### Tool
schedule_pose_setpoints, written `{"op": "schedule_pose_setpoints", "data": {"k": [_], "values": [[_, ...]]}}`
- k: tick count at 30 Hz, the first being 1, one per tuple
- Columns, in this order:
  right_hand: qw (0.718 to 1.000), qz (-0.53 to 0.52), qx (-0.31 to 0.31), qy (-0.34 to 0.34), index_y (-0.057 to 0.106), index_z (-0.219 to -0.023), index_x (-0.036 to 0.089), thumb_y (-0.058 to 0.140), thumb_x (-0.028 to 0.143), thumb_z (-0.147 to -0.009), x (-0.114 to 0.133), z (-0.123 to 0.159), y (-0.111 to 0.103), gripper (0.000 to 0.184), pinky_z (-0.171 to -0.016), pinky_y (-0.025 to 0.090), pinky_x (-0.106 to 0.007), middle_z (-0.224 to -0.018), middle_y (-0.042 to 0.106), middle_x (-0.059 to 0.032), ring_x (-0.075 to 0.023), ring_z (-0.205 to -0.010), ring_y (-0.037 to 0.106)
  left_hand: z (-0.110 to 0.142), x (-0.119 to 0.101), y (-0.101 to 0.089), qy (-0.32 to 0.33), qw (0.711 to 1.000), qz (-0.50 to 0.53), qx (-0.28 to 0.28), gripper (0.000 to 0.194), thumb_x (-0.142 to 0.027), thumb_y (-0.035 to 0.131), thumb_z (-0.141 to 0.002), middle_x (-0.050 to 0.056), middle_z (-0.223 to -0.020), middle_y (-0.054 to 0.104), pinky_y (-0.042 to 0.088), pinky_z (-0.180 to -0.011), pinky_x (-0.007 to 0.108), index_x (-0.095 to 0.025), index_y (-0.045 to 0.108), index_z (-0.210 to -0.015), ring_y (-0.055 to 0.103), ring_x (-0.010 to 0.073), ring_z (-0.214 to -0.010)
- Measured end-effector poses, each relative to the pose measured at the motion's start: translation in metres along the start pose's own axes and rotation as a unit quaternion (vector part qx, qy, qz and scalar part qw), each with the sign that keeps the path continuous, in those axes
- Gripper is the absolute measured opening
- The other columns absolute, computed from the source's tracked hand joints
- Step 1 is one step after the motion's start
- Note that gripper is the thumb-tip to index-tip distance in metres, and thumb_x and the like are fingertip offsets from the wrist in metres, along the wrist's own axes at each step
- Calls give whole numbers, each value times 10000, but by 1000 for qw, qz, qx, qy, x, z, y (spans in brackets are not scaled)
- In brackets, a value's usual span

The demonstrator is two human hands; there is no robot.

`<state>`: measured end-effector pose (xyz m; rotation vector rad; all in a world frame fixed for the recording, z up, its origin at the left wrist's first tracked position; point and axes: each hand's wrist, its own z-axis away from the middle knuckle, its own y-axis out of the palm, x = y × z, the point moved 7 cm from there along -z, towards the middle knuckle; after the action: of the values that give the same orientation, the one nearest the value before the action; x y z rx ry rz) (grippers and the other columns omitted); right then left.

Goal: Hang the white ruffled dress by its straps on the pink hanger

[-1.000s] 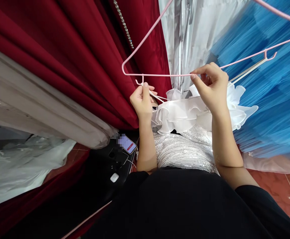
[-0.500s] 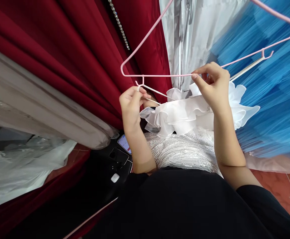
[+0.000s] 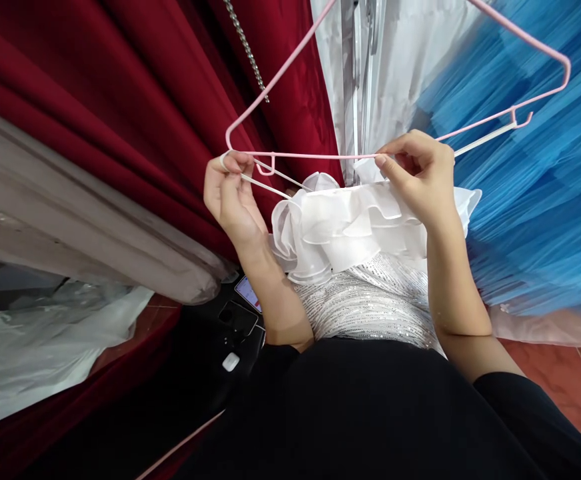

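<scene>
A pink wire hanger (image 3: 315,157) is held up in front of me. My right hand (image 3: 418,177) pinches its bottom bar near the middle. My left hand (image 3: 233,197) is closed on a thin white strap (image 3: 265,187) of a white ruffled dress (image 3: 340,227), pulling it out past the hanger's left corner. The dress's other strap (image 3: 483,139) is hooked on the notch at the hanger's right end. Below the ruffles, the dress's sequined silver bodice (image 3: 370,303) hangs against my black clothing.
Dark red drapes (image 3: 120,120) hang at the left, a blue tulle gown (image 3: 535,200) at the right, and a plastic-covered white garment (image 3: 385,80) between them. A phone (image 3: 248,293) lies on a black surface below. Clear plastic wrap (image 3: 35,347) lies at lower left. The floor is red tile (image 3: 555,360).
My left hand has moved left and up with the strap, from under the hanger's left notch to its left corner. The hanger and dress have shifted slightly left. My right hand keeps its pinch.
</scene>
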<state>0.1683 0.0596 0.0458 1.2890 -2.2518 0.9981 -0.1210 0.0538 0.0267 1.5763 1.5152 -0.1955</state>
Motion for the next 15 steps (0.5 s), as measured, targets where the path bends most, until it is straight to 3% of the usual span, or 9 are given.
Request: {"op": "schedule_pose_setpoints", "data": {"k": [4, 6, 7, 10, 12, 15], "values": [[1000, 3, -12, -4, 672, -836, 253, 631, 560, -832, 3, -1, -1, 310, -660, 462, -334, -721, 515, -17, -129, -624, 457, 6, 35, -8, -99, 993, 58, 8, 102, -168, 494, -804, -3, -940, 684, 470, -1037, 333, -231, 574, -814, 650, 161, -1008], [1000, 1, -16, -4, 666, -836, 249, 622, 577, -831, 2, -1, 4, 331, -647, 460, -329, -718, 509, -17, -128, -621, 455, 16, 51, 4, -173, 978, 109, 32, 150, -218, 458, -818, 17, -1016, 699, 438, -1086, 362, -222, 583, -901, 647, 185, -1093], [1000, 1, -17, -6, 664, -838, 249, 612, 587, -834, 2, -1, 7, 342, -644, 462, -329, -714, 504, -18, -129, -622, 455, 22, 54, 17, -199, 969, 128, 70, 202, -246, 431, -831, 37, -1092, 692, 416, -1113, 382, -216, 584, -960, 618, 205, -1171], [999, 9, -29, -14, 669, -860, 256, 573, 605, -853, 6, 2, 11, 362, -660, 478, -341, -717, 495, -23, -143, -649, 481, 42, 42, 64, -202, 954, 130, 179, 250, -261, 396, -883, 84, -1227, 650, 386, -1140, 406, -195, 571, -1048, 540, 241, -1292], [999, 6, -40, -13, 667, -872, 261, 546, 617, -865, 11, 3, 7, 375, -682, 491, -356, -735, 503, -31, -160, -696, 518, 48, 29, 84, -178, 959, 122, 181, 229, -290, 369, -942, 74, -1216, 645, 377, -1142, 403, -213, 553, -1055, 522, 240, -1310], [1000, -21, -19, 0, 649, -913, 270, 550, 661, -839, 21, 3, -5, 410, -690, 506, -378, -752, 528, -40, -199, -786, 572, 51, 17, 98, -159, 971, 92, 152, 226, -379, 352, -994, 49, -1050, 650, 428, -1078, 387, -236, 522, -954, 569, 238, -1249]]}}
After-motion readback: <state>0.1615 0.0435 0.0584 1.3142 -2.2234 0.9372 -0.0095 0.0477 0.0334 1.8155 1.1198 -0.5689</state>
